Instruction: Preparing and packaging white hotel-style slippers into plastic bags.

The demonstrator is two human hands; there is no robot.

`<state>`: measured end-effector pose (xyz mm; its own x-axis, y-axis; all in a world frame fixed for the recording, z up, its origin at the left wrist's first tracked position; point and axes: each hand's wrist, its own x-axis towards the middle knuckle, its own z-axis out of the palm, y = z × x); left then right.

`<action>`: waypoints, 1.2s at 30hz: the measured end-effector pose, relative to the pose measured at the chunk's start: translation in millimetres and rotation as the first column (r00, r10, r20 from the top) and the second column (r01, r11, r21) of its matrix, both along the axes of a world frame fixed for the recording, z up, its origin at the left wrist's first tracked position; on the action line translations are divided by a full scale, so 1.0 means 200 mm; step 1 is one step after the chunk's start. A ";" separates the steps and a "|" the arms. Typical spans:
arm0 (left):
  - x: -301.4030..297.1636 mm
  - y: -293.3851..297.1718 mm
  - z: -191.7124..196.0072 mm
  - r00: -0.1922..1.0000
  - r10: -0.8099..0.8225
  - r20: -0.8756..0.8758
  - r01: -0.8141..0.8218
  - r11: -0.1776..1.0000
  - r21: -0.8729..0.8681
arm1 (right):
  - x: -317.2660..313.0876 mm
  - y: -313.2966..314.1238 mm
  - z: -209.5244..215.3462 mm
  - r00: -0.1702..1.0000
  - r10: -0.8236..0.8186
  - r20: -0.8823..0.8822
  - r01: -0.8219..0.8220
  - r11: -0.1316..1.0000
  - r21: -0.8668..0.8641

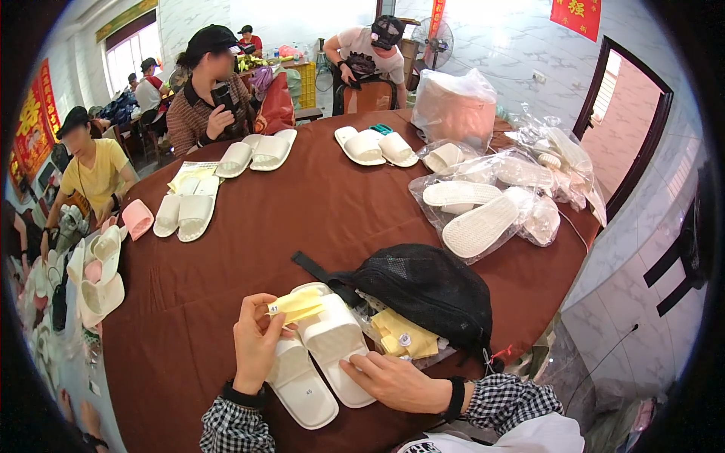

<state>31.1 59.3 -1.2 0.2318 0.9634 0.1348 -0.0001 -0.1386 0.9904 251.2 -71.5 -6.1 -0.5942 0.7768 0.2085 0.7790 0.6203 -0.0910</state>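
Observation:
A pair of white slide slippers lies side by side on the brown-covered table in front of me, the left slipper [302, 389] and the right slipper [330, 332]. Pinched between the fingers and thumb of my left hand [257, 343] is a yellow sticker sheet [296, 304], held over the straps. It carries a small round label. My right hand [396, 383] is closed at the heel part of the right slipper, its bent fingertips pressed on the sole. More yellow sheets [408, 334] lie just beyond that hand, beside a black mesh bag [423, 287].
Pairs of white slippers [257, 151] stand around the far side of the brown tablecloth [249, 234], with a pink one [137, 219] at left. Bagged slippers [483, 219] and a plastic-wrapped pink bin [457, 109] occupy the right. Several people sit or stand beyond the table.

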 end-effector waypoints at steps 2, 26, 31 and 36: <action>0.00 0.00 0.00 1.000 -0.003 0.004 0.003 1.000 0.005 | 0.00 0.01 0.00 1.000 0.009 -0.004 -0.008 1.000 0.003; 0.00 -0.01 0.01 1.000 0.004 -0.028 -0.003 0.999 0.034 | 0.04 -0.03 0.02 0.998 0.043 0.034 -0.042 0.999 -0.027; 0.01 -0.01 0.03 1.000 -0.006 -0.024 0.008 0.999 0.051 | 0.11 0.04 0.18 0.989 0.148 -0.031 -0.150 0.945 -0.291; -0.01 0.00 0.00 0.987 0.011 -0.163 0.021 0.981 0.194 | 0.03 0.25 0.30 0.988 0.077 -0.130 -0.076 0.997 0.010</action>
